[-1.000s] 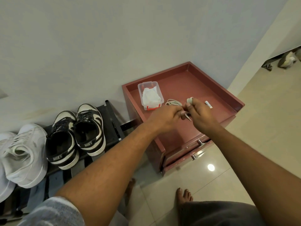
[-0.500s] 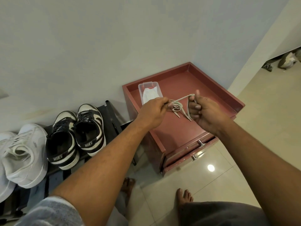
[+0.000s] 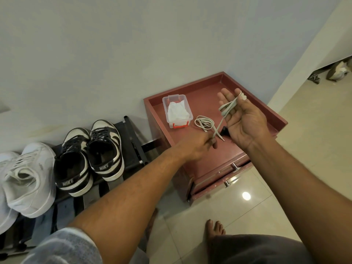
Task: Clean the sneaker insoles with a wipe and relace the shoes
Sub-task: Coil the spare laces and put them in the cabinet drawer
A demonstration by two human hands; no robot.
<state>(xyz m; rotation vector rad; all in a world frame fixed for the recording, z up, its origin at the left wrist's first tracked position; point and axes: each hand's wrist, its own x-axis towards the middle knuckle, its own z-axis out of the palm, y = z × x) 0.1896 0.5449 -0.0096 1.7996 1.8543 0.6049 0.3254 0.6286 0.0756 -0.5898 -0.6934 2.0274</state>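
Observation:
A pale shoelace [image 3: 227,108] runs across my right hand [image 3: 242,119], which is palm up with fingers spread, the lace looped over the thumb. My left hand [image 3: 198,147] pinches the lower end of that lace just above the red cabinet top [image 3: 209,155]. A second coiled lace [image 3: 203,122] lies on the cabinet top beside a clear plastic box [image 3: 176,111] with white wipes in it. Two black-and-white sneakers [image 3: 89,155] stand on a dark shoe rack at the left, laced in black.
White sneakers [image 3: 22,180] sit at the rack's far left. The cabinet has raised rims and two drawers with metal handles [image 3: 235,166]. My bare feet [image 3: 215,227] stand on glossy beige tiles. A wall is behind; a doorway opens at the right.
My hands have drawn apart: the right hand rose and opened palm up with the lace over it, the left dropped lower, pulling one lace out. The second coil now lies on the cabinet.

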